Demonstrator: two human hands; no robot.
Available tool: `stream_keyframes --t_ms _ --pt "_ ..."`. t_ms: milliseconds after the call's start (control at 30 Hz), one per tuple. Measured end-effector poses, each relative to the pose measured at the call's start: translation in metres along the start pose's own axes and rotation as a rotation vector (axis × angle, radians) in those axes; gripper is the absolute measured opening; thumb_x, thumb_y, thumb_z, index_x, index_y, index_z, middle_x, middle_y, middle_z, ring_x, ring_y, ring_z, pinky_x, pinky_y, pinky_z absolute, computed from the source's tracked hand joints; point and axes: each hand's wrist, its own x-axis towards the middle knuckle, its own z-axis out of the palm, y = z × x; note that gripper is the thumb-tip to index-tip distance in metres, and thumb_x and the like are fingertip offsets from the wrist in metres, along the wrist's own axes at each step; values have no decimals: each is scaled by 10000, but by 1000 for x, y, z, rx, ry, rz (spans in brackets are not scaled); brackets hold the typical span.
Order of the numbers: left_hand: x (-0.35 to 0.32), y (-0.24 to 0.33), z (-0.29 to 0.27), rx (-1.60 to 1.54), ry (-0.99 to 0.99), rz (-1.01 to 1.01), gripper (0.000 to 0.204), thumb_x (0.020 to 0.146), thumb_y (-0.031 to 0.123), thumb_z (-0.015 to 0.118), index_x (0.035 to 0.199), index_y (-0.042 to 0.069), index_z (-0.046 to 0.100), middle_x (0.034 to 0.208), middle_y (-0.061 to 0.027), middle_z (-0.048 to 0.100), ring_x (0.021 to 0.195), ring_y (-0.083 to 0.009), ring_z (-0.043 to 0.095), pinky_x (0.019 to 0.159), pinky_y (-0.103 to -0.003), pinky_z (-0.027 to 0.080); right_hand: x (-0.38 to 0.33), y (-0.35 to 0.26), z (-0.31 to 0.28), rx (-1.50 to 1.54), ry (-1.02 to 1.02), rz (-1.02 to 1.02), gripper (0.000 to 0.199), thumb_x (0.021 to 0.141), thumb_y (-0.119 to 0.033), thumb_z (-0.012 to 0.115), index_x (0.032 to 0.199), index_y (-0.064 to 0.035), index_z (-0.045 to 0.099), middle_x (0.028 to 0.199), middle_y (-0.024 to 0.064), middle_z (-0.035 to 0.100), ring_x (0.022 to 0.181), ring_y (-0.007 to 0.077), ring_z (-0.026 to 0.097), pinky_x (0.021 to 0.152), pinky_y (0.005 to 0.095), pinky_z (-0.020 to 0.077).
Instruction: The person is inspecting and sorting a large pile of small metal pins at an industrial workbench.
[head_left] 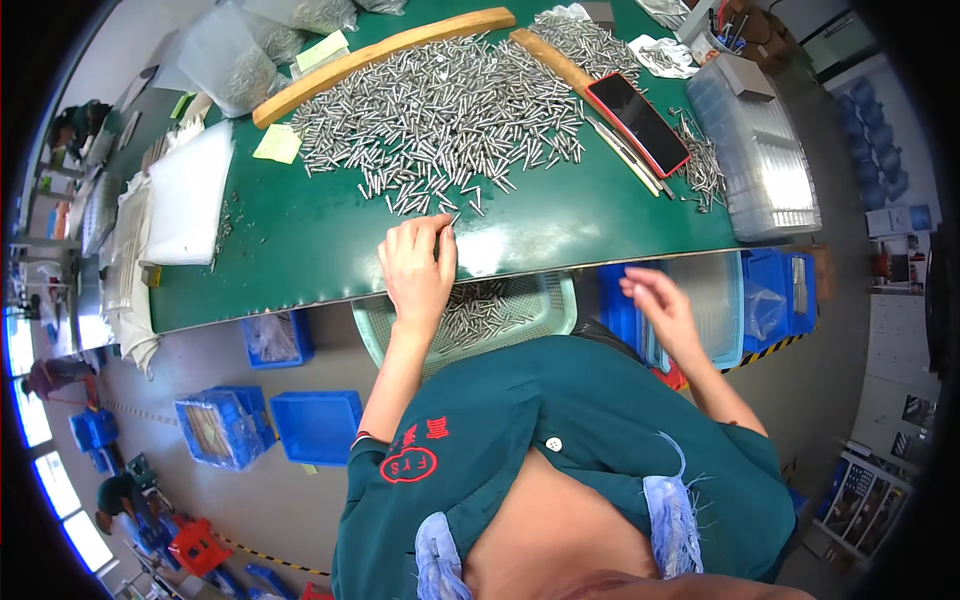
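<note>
We see our left arm stretched forward from the lower edge, bare from the elbow, wrist straight. Our left hand (418,272) lies palm down, fingers drawn together and pointing ahead, the fingertips (440,228) bunched, perhaps pinching something too small to tell. Our right forearm angles up and outward from the sleeve. Our right hand (660,305) hangs lower and nearer the body, palm down, fingers loosely spread and slightly blurred, holding nothing we can see.

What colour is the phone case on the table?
Red, around the dark-screened phone; the head view shows it best.
</note>
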Motion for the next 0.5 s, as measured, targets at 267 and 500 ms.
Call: stream_keyframes --t_ms 267,500 --pt "-2 -3 -2 12 2 -15 128 802 120 660 928 119 636 904 4 602 835 -196 538 746 -344 396 157 -75 20 -993 45 -598 222 841 -235 645 1028 -117 659 947 72 595 911 246 612 763 364 503" --pt "0 0 -3 26 17 -22 130 797 111 660 924 117 635 908 1 605 833 -198 540 743 -340 397 184 -71 29 -1246 8 -670 181 823 -276 635 905 -122 680 889 53 598 904 231 609 770 380 505"
